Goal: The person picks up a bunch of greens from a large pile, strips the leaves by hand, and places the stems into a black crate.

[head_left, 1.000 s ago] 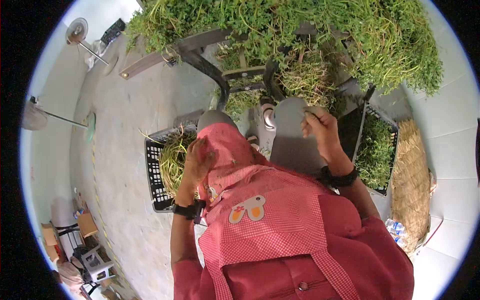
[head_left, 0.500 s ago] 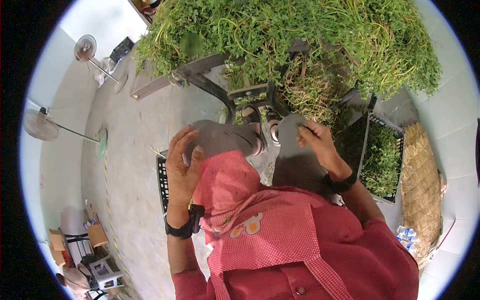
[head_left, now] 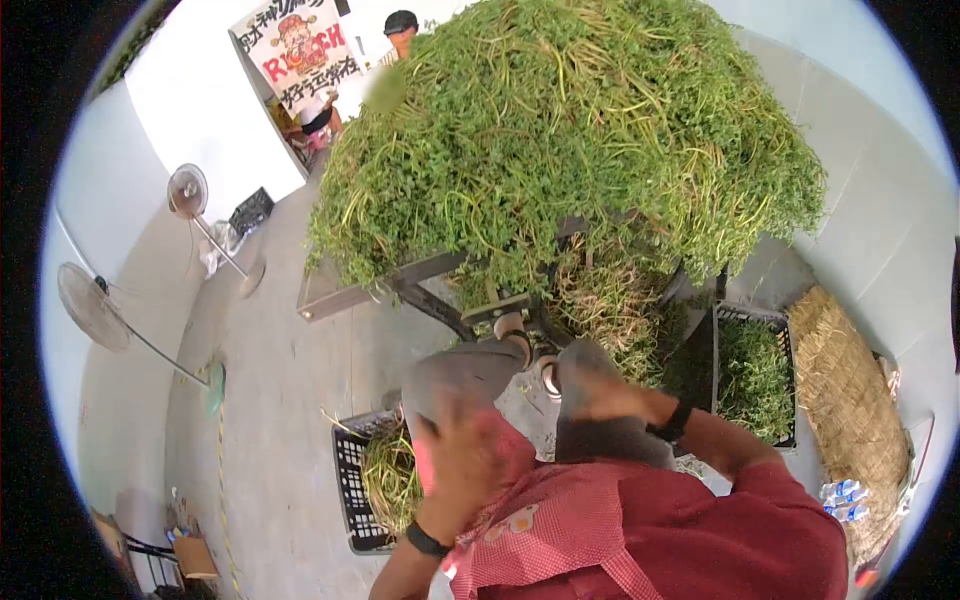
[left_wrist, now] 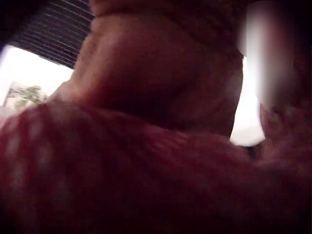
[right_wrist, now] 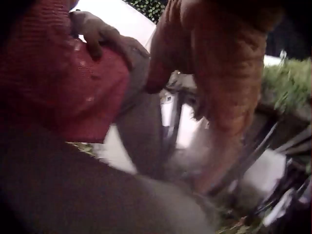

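My left hand (head_left: pixel 462 462) is blurred by motion over the pink checked apron (head_left: pixel 515 545) on the left thigh. The right wrist view shows that left hand (right_wrist: pixel 100 34) with its fingers lying over the apron cloth. In the left wrist view the apron (left_wrist: pixel 122 170) fills the lower part, close under the hand. My right hand (head_left: pixel 605 395), also blurred, is at the right knee, over the grey trouser leg (head_left: pixel 610 440). Seen from the right wrist, the right hand (right_wrist: pixel 214 63) reaches downward with loose fingers and holds nothing visible.
A big heap of leafy green stems (head_left: pixel 570 140) covers the table ahead. Below lies a pile of paler stems (head_left: pixel 610 310). Black crates with stems stand at left (head_left: pixel 352 490) and right (head_left: pixel 714 350). Two fans (head_left: pixel 92 305) and a rolled straw mat (head_left: pixel 850 410) flank the area. Another person (head_left: pixel 400 38) is behind.
The head view has tilted up, showing more of the heap, a poster and a person. The left hand lifted off the lap, then came back down onto the apron; the right hand lowered at the knee.
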Demonstrator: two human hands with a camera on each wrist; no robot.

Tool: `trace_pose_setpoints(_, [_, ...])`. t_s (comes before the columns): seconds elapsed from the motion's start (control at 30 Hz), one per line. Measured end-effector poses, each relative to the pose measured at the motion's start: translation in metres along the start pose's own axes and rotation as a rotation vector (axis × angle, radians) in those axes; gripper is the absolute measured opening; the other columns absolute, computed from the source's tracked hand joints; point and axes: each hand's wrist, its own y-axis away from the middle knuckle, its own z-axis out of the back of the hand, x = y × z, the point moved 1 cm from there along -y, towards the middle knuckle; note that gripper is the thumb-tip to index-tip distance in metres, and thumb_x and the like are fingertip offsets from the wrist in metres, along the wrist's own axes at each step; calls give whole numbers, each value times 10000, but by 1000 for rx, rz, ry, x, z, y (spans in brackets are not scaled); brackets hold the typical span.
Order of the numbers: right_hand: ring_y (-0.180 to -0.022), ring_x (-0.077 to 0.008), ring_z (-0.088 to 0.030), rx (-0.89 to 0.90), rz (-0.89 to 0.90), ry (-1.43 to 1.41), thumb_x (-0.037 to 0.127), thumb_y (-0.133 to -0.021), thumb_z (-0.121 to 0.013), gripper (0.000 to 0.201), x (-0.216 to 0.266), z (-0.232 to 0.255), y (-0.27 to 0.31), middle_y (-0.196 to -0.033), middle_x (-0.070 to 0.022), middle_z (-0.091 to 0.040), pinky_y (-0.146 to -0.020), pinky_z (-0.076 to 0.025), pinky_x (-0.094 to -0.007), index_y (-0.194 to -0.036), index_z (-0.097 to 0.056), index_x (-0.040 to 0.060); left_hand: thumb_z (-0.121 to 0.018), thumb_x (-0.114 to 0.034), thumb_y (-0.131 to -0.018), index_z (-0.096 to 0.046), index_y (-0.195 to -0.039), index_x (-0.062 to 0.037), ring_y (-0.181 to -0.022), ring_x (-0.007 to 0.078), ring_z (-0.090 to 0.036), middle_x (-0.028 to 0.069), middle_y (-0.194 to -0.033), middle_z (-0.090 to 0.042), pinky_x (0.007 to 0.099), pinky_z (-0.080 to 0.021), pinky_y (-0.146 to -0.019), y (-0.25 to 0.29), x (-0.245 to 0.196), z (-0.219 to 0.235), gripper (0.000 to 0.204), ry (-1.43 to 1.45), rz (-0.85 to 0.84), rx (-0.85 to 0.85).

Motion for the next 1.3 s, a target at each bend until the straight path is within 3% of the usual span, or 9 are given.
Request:
trace_pose_setpoints(0.07, [-1175, -283, -455, 332, 98, -3, 266, -868, -562, 425, -55, -97, 60, -1246, -139, -503, -985, -355, -394, -1231, -467, 66, -540, -199, -795, -589, -1097, -118, -910, 260, -611, 192, -1001, -610, 570, -382, -824, 5, -34, 3, 316, 14, -422, 498])
trace_pose_setpoints(0.17, [-802, -228, -584, 778, 233, -445, 238, -847, -561, 287, 21, -1, -18, -851, -166, -582, -694, -474, -358, -1040, -538, 27, -509, -196, -855, -597, -1101, -119, -798, 249, -646, 179, -911, -641, 446, -471, -755, -1, -19, -28, 273, 997, -139, 863])
trace_pose_setpoints(0.27, [-664, -225, -577, 420, -52, -424, 264, -840, -567, 238, 2, 75, -65, -720, -131, -585, -609, -461, -364, -911, -577, 37, -492, -203, -901, -573, -1128, -86, -851, 247, -639, 144, -975, -642, 320, -499, -723, -46, 9, -18, 268, 914, -338, 311])
trace_pose_setpoints(0.37, [-627, -205, -579, -106, 114, -93, 296, -834, -592, 282, -37, 155, -119, -728, -102, -601, -586, -474, -337, -944, -597, 36, -533, -182, -902, -559, -1128, -24, -878, 153, -603, 83, -952, -643, 287, -474, -771, -86, 23, 2, 277, 1178, -178, 196])
trace_pose_setpoints(0.4, [-716, -160, -612, -64, -279, -464, 243, -874, -586, 274, -41, 186, -132, -873, -58, -644, -650, -512, -274, -1079, -610, 62, -529, -135, -901, -563, -1130, -31, -870, 133, -608, 56, -940, -640, 262, -476, -766, -99, 31, 3, 254, 1215, -137, 110])
trace_pose_setpoints(0.6, [-676, -165, -593, -700, -436, -686, 282, -883, -569, 410, -80, 304, -227, -852, -107, -632, -558, -527, -297, -1095, -541, -68, -532, -144, -910, -601, -1048, -6, -816, 95, -580, 34, -865, -641, 238, -460, -750, -137, 57, -39, 207, 1432, -39, 14])
trace_pose_setpoints(1.03, [-676, -248, -635, -501, -767, -752, 201, -912, -471, 327, -118, 336, -379, -936, -204, -614, -510, -586, -375, -1100, -428, -64, -565, -86, -887, -620, -1013, -4, -771, 60, -527, -16, -798, -598, 225, -447, -735, -127, 74, -77, 160, 1609, 229, 139])
trace_pose_setpoints(1.17, [-393, -90, -236, -757, -792, -985, 228, -935, -427, 174, -125, 321, -386, -535, 5, -342, -354, -177, -247, -875, -434, 65, -517, -53, -901, -593, -1040, 31, -835, 112, -562, 35, -888, -630, 269, -453, -806, -127, 80, -84, 179, 1588, 262, 255])
trace_pose_setpoints(1.3, [-367, -105, -214, -762, -737, -957, 338, -908, -406, 286, -138, 292, -379, -491, 18, -299, -337, -188, -273, -789, -446, 80, -523, -53, -897, -601, -1015, 27, -826, 106, -554, 26, -878, -629, 264, -452, -798, -128, 80, -85, 163, 1482, 229, 252])
